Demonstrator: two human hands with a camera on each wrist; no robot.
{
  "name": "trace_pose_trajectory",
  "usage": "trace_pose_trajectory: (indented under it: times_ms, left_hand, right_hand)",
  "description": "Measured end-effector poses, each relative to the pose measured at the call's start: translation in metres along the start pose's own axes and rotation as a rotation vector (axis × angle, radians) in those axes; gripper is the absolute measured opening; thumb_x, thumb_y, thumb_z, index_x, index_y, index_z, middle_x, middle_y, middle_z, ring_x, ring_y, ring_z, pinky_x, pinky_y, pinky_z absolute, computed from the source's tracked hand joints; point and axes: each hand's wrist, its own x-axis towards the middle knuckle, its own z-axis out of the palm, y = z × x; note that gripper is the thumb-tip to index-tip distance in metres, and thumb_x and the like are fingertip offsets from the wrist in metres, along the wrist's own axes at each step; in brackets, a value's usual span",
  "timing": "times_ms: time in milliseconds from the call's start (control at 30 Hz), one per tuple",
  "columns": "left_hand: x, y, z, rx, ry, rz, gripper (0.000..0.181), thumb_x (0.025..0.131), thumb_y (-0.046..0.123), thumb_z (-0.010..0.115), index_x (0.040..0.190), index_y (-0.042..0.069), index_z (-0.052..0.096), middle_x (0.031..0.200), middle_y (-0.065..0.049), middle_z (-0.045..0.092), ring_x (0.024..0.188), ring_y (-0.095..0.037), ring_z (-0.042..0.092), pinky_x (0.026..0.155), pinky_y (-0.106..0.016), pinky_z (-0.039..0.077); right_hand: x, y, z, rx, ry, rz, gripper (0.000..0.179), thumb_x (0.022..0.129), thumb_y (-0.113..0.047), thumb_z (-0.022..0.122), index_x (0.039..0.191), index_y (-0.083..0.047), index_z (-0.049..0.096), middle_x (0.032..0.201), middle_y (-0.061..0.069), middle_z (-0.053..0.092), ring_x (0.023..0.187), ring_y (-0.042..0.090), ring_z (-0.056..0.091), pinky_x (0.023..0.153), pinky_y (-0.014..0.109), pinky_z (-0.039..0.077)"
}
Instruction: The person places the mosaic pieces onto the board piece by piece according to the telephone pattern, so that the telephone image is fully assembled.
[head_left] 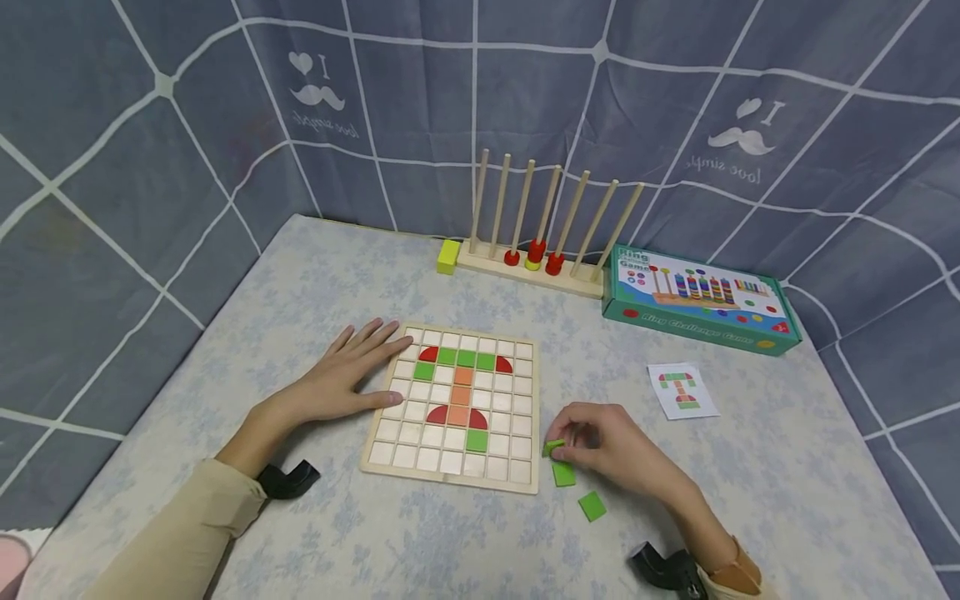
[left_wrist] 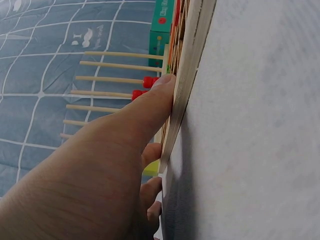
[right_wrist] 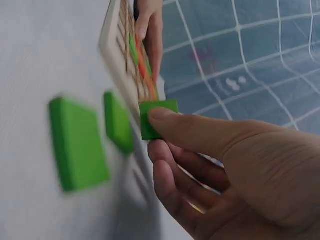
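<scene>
A wooden grid board (head_left: 536, 417) lies flat on the table, bearing green squares, red quarter-round tiles and a column of orange squares (head_left: 461, 395). My left hand (head_left: 341, 379) rests at its left side, fingers spread, with thumb and fingertips on the edge. Just off the right edge, my right hand (head_left: 618, 446) pinches a green square tile (right_wrist: 146, 131) between thumb and fingers. Two more green tiles, one nearer (head_left: 564, 474) and one farther from the board (head_left: 592, 506), lie on the table below that hand.
A printed pattern card (head_left: 683, 392) lies to the right. Behind it is a green game box (head_left: 705, 300). Along the back stands a peg rack (head_left: 525, 268) with tall rods and a few red and yellow rings, beside a yellow block (head_left: 447, 257). A patterned curtain (head_left: 540, 92) hangs behind.
</scene>
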Motion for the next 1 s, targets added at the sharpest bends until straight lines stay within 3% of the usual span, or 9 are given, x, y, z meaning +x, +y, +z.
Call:
trace_pose_trajectory:
  times_ms: [167,367,533,733,1000]
  left_hand:
    - [0.003,0.0,0.0,0.005,-0.009,-0.001,0.089,0.096,0.054,0.073,0.168,0.022,0.032,0.176,-0.015,0.019,0.164,-0.042,0.008,0.128,-0.068,0.001]
    - [0.004,-0.001,0.0,0.001,-0.017,-0.008,0.09,0.096,0.053,0.074,0.168,0.022,0.031,0.177,-0.013,0.018,0.164,-0.041,0.007,0.128,-0.068,0.001]
    - [0.003,-0.001,0.0,-0.005,-0.018,-0.015,0.09,0.095,0.053,0.075,0.168,0.023,0.031,0.177,-0.012,0.017,0.164,-0.04,0.007,0.128,-0.068,0.0]
    - [0.003,-0.003,0.002,0.003,-0.028,-0.021,0.09,0.095,0.053,0.074,0.168,0.024,0.03,0.178,-0.011,0.016,0.165,-0.039,0.005,0.129,-0.067,-0.001]
    - [0.004,-0.003,-0.001,0.001,-0.031,-0.012,0.089,0.096,0.051,0.074,0.169,0.023,0.03,0.177,-0.011,0.016,0.165,-0.038,0.005,0.129,-0.066,-0.001]
  right_hand:
    - [0.013,-0.017,0.008,0.026,0.089,0.007,0.004,0.097,-0.023,0.079,0.101,-0.025,0.078,0.091,-0.011,0.073,0.081,0.01,0.067,0.076,0.027,0.058]
    - [0.039,-0.043,0.037,0.033,0.22,-0.045,0.005,0.098,-0.017,0.078,0.102,-0.019,0.08,0.09,-0.007,0.077,0.078,0.009,0.072,0.073,0.026,0.06]
    - [0.058,-0.057,0.057,0.038,0.19,-0.11,0.005,0.097,-0.013,0.078,0.101,-0.015,0.081,0.091,-0.005,0.077,0.079,0.007,0.07,0.072,0.025,0.06]
    - [0.069,-0.064,0.072,0.032,0.147,-0.123,0.003,0.095,-0.012,0.08,0.098,-0.012,0.082,0.087,-0.004,0.076,0.076,0.004,0.068,0.07,0.023,0.059]
    - [0.072,-0.066,0.082,-0.192,0.154,-0.206,0.008,0.094,-0.014,0.082,0.102,-0.014,0.084,0.092,-0.005,0.072,0.076,0.003,0.06,0.067,0.019,0.053]
